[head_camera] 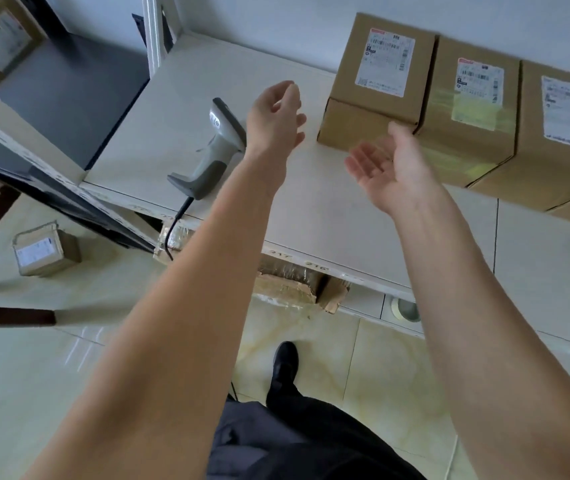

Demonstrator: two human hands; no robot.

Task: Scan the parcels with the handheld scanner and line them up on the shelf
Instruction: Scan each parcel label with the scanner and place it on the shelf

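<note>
While arms reach over shelf [179,109], both hands' fingers spread, gripping nothing.

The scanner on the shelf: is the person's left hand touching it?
Apart. In the head view, the scanner lies alone on the shelf, while the open left hand hovers beside it, holding nothing.

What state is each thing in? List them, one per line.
left hand: open, holding nothing, above the shelf.
right hand: open, palm up, holding nothing.
handheld scanner: lying on the shelf, cord hanging over the edge.
three parcels: lined up side by side on the shelf, labels up.
small parcel: on the floor, taped shut.
</note>
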